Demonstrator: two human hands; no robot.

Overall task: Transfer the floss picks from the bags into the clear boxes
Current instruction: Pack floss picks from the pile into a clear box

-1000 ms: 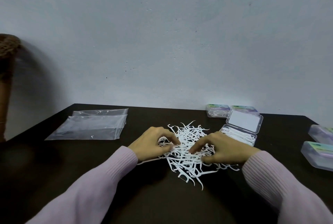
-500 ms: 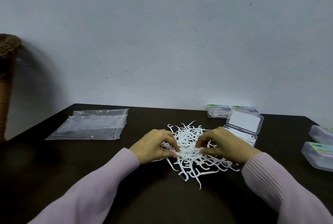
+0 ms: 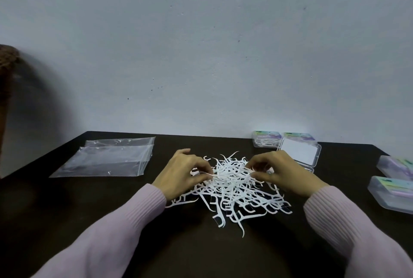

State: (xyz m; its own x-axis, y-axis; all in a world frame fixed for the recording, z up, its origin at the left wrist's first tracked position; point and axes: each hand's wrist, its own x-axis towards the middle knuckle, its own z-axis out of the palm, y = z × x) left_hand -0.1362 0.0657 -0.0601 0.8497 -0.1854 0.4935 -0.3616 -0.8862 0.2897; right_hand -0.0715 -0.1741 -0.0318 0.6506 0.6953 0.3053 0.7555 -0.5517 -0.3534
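Head view: the left hand (image 3: 183,173) and right hand (image 3: 282,173) pinch into the pile of floss picks (image 3: 232,185) at table centre, apparently gathering a bundle for boxing. The open clear box (image 3: 300,153) waits at two o'clock of the pile (within easy reach). The picks are white, thin and tangled. Empty bags (image 3: 111,158) lie flat at ten o'clock.

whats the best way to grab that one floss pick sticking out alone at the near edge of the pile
Pinch the lone floss pick by its thin curved handle, coming from above on the near side. That tail lies flat on the bare table, clear of the tangled pile, so it should lift out without dragging other picks.
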